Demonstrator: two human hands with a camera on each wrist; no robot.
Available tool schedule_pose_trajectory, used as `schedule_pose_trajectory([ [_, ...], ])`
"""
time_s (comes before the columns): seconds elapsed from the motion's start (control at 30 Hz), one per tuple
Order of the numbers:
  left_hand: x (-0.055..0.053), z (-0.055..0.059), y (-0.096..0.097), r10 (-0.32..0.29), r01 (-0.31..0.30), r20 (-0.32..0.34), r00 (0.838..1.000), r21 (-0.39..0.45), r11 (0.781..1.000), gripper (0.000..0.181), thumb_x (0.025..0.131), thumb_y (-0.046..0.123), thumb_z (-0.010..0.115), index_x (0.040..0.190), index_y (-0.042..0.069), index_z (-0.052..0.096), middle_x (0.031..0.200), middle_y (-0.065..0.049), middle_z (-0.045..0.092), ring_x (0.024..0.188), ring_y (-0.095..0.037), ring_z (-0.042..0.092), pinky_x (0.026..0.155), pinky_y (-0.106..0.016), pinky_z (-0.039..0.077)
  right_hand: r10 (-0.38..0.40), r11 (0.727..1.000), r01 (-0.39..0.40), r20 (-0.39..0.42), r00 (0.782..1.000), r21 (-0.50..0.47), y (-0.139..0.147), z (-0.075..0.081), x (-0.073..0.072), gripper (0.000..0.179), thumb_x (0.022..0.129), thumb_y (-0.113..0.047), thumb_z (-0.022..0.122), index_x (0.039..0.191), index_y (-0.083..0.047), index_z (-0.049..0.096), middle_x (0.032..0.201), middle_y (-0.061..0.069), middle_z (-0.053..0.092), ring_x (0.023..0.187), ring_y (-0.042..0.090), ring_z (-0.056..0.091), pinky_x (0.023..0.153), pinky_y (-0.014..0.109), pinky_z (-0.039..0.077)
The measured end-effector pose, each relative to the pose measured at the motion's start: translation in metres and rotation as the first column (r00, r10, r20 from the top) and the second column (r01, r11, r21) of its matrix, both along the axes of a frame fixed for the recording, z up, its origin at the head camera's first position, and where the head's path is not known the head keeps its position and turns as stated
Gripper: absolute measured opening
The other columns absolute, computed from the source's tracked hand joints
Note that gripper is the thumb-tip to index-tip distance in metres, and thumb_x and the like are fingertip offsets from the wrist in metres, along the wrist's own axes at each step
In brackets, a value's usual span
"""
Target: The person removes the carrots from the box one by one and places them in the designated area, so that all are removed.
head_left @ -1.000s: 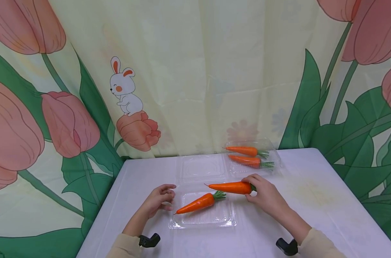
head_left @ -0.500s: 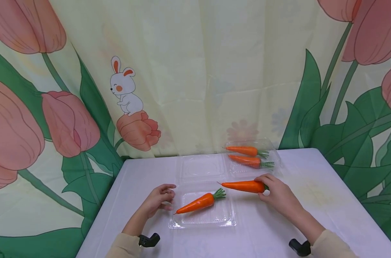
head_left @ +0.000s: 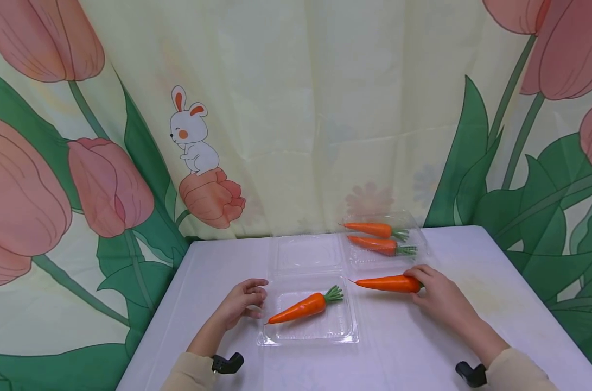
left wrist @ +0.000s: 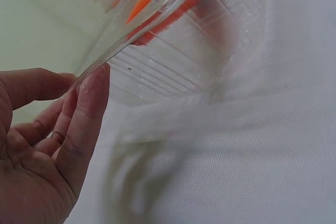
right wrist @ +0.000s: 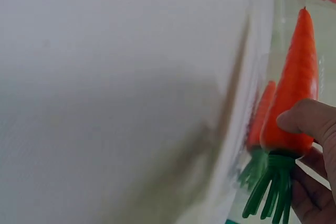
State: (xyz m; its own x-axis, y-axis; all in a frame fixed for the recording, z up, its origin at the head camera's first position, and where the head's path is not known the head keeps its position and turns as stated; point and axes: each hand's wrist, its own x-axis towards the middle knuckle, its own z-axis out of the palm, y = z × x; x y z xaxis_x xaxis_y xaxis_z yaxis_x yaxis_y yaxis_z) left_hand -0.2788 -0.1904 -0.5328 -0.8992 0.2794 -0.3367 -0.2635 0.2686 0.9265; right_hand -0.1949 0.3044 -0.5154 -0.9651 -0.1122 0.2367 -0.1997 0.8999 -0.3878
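My right hand (head_left: pixel 442 298) grips an orange carrot (head_left: pixel 386 283) at its thick green-topped end, its thin tip pointing left. In the right wrist view the thumb lies across that carrot (right wrist: pixel 299 66), its green stems hanging below. My left hand (left wrist: pixel 47 145) pinches the rim of a clear plastic clamshell box (left wrist: pixel 121 48) between thumb and fingers. In the head view this box (head_left: pixel 307 342) lies with its lid (head_left: pixel 307 254) folded back, away from me. One carrot (head_left: pixel 298 309) rests slanted in it, green top to the upper right.
Behind the held carrot, a second clear box (head_left: pixel 422 255) stands near the table's back edge, with an upper carrot (head_left: pixel 368 228) and a lower carrot (head_left: pixel 373 244) in it. A white cloth covers the table (head_left: pixel 208 260). A tulip-and-rabbit curtain (head_left: pixel 286 136) hangs behind.
My right hand has moved right with its carrot, from partly over the near box to beside it. My left hand stays at the box's left side.
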Motion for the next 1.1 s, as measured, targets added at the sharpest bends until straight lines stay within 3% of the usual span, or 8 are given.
schedule_pose_trajectory([
  [0.53,-0.002,0.000,0.002,-0.011,0.011,-0.009,1.000,0.008,1.000,0.049,0.099,0.015,0.067,0.144,0.003,0.051,0.118,-0.022,0.064,0.084,-0.020,0.066,0.071,-0.033,0.063,-0.031,1.000,0.030,0.053,0.998,0.005,0.039,-0.010,-0.007,0.047,0.081,-0.007,0.082,0.126,-0.002,0.068,0.126,0.021,0.065,0.112,0.043,0.062,0.094,0.064,0.054],
  [1.1,0.001,0.000,0.001,-0.002,0.002,-0.010,1.000,0.000,1.000,0.049,0.099,0.015,0.068,0.143,0.003,0.052,0.115,-0.020,0.064,0.082,-0.021,0.066,0.069,-0.033,0.064,-0.057,0.998,0.054,0.115,0.992,0.036,0.056,-0.020,-0.009,0.051,0.081,-0.007,0.083,0.128,0.001,0.066,0.128,0.026,0.062,0.116,0.048,0.058,0.096,0.067,0.051],
])
